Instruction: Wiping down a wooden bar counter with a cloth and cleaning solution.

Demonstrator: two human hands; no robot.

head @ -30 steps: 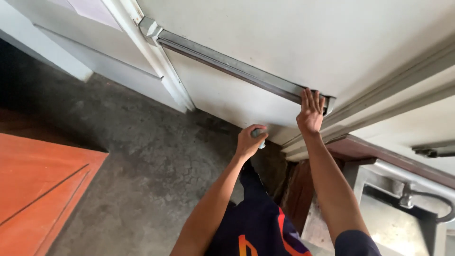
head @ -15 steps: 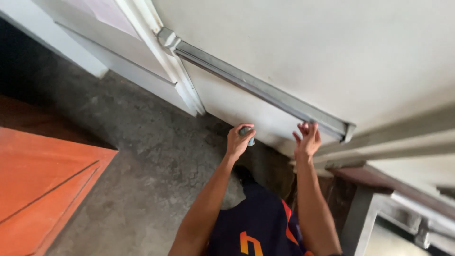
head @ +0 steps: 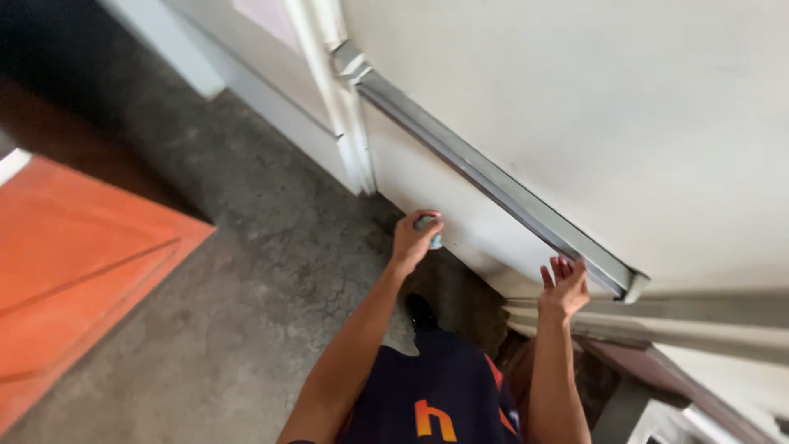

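two hands: the left hand [head: 413, 238] and right hand [head: 564, 288], both below one grey metal rail [head: 493, 181]. one small pale object [head: 429, 227], one orange panel [head: 82, 263] left of the rail.

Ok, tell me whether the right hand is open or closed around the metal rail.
Open. The right hand has its fingers spread just below the grey metal rail, not wrapped around it; contact cannot be told.
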